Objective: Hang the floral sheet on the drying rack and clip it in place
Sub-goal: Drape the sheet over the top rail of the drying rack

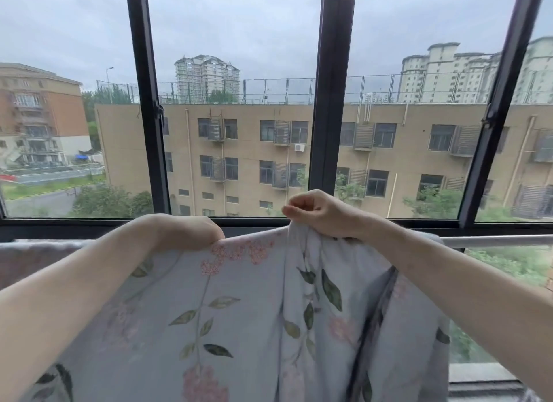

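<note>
The floral sheet (245,306), pale blue-grey with pink blossoms and green leaves, hangs over the drying rack's metal rail (502,240), which shows bare only at the right. My left hand (191,232) curls over the sheet's top edge at the rail, fingers hidden behind the fabric. My right hand (317,213) pinches a raised bunch of the sheet's top edge, lifted slightly above the rail. Folds fall below that hand. No clip is visible.
A black-framed window (332,102) stands right behind the rail, with its sill (89,226) at rail height. More of the sheet lies over the rail at the far left (33,258). Buildings and trees lie outside.
</note>
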The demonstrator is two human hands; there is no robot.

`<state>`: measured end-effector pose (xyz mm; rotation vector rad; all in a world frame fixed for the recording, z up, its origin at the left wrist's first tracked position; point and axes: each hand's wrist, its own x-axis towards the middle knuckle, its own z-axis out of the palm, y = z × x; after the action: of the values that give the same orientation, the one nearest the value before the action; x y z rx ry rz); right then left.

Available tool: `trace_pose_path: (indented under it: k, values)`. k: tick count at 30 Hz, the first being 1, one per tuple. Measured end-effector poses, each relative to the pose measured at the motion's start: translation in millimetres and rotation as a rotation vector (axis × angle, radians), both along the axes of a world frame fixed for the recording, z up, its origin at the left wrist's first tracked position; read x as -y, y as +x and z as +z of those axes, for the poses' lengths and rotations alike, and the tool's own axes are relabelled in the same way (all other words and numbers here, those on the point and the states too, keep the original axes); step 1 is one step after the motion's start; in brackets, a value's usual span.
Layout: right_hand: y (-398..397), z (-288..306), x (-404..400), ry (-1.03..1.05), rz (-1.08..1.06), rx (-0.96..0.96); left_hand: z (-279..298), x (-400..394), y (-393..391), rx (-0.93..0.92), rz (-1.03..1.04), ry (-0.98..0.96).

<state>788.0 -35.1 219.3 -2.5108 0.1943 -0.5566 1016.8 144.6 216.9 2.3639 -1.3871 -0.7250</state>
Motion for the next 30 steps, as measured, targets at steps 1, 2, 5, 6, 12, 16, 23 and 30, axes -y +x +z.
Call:
trace_pose_path:
  k: [1,2,5,6,12,16,23,30]
  values:
    - [-1,1,2,0.014,-0.039,0.076,1,-1,0,-0.021,0.005,0.005]
    - [-3,3,3,0.015,-0.069,0.142,0,-1,1,-0.047,0.004,0.006]
    - [-2,10,2,-0.036,-0.102,0.249,0,3,0,-0.108,-0.022,0.012]
    - [-1,12,3,-0.067,-0.109,0.243,-1,4,0,-0.103,-0.028,0.017]
    - [-2,-9,22,-0.115,-0.166,-0.078,-5,-1,12,0.023,-0.016,-0.003]
    - [-10,-3,8,-0.202,-0.245,0.042,-4,-4,10,0.093,-0.039,-0.014]
    - [-49,-42,-89,-0.282,-0.453,0.280,-5,1,9,0.161,-0.076,-0.016]
    - [-56,-112,-92,-0.245,-0.735,0.222,-7,8,7,0.208,-0.080,-0.004]
